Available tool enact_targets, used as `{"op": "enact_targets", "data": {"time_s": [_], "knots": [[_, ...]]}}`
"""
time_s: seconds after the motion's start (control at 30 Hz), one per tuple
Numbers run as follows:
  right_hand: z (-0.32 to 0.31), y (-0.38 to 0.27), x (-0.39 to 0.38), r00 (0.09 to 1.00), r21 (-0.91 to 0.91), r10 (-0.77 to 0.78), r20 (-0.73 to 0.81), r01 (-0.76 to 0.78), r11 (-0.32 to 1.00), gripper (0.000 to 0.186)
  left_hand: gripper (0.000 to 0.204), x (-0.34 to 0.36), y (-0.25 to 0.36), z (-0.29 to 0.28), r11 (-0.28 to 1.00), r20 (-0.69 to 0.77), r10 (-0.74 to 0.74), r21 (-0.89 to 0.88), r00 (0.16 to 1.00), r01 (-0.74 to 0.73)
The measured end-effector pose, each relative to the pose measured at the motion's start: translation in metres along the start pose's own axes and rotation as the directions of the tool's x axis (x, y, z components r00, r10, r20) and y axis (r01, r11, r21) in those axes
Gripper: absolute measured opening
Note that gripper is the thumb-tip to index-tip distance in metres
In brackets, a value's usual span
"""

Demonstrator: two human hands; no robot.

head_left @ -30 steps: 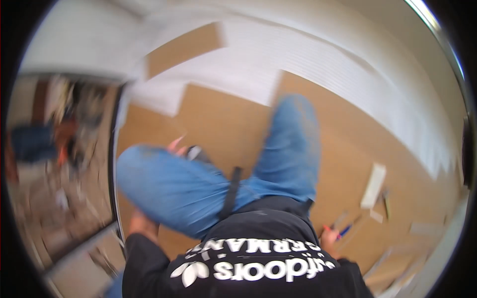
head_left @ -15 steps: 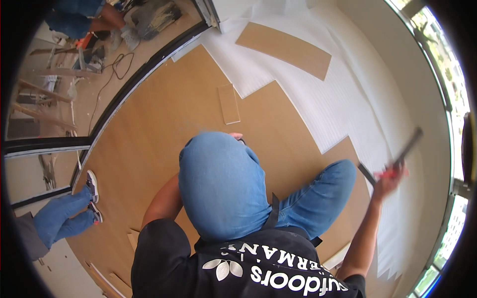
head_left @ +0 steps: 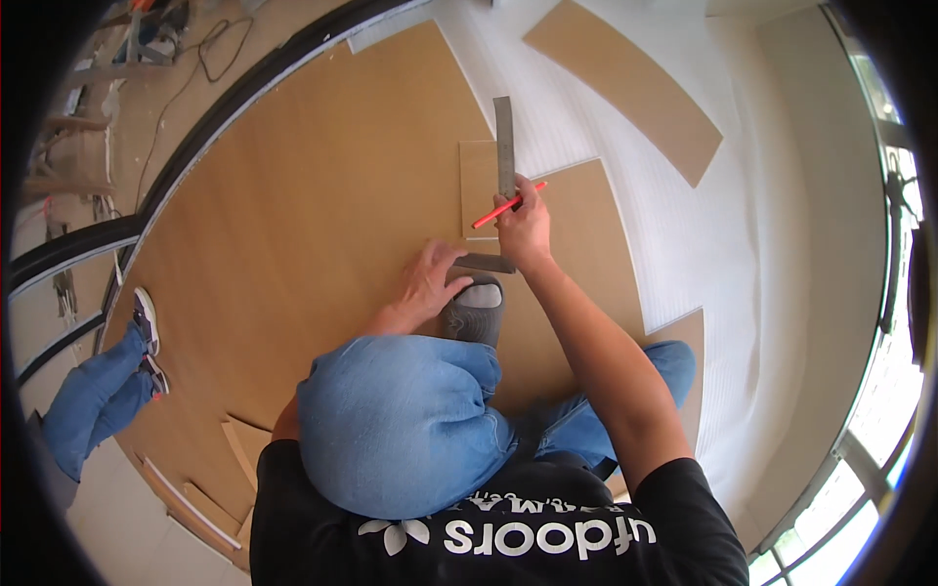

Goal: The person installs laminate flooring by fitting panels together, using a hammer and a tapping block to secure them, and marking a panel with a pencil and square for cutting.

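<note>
My right hand (head_left: 526,232) is closed around a metal carpenter's square (head_left: 504,142) and a red pencil (head_left: 486,218) at once. The square's long blade points away from me, over a short piece of plank (head_left: 477,186) lying on the wood-coloured floor planks (head_left: 322,195). Its short dark arm (head_left: 484,262) runs leftward just ahead of my socked foot (head_left: 474,317). My left hand (head_left: 422,281) is low over the floor at the left end of that arm, thumb and fingers apart. Whether its fingertips touch the square I cannot tell.
White underlay (head_left: 684,254) stretches along the right, with a loose plank (head_left: 630,88) at the far side. The laid planks end there in a stepped edge. A dark door frame (head_left: 186,166) borders the left. Another person's legs (head_left: 98,391) stand at the left; plank strips (head_left: 210,503) lie behind.
My right hand has swung in from the far right to the short plank piece, bringing the square and pencil. My left hand has come out from behind my knee. The view has shifted.
</note>
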State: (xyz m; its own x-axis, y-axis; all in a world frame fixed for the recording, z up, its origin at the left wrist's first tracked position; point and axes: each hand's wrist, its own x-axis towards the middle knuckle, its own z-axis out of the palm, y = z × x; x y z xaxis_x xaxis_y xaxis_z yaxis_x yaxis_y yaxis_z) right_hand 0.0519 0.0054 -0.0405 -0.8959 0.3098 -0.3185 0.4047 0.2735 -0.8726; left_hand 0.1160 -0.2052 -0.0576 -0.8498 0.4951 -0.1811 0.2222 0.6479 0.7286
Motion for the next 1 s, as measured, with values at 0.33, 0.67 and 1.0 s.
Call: {"op": "enact_targets", "data": {"time_s": [0.33, 0.67, 1.0], "knots": [[0.029, 0.023, 0.023, 0.982, -0.243, -0.189, 0.028, 0.190, 0.951, 0.042, 0.034, 0.019, -0.038, -0.008, 0.977, -0.120, 0.092, 0.200, 0.988, -0.067], [0.001, 0.055, 0.021, 0.876, -0.422, -0.466, 0.124, 0.472, 0.774, 0.042, 0.030, 0.026, -0.041, -0.014, 0.979, -0.103, 0.112, 0.184, 0.988, -0.091], [-0.007, 0.075, 0.020, 0.799, -0.438, -0.528, 0.289, 0.600, 0.670, 0.048, 0.033, 0.031, -0.037, -0.017, 0.995, -0.117, 0.031, 0.102, 0.993, -0.019]]}}
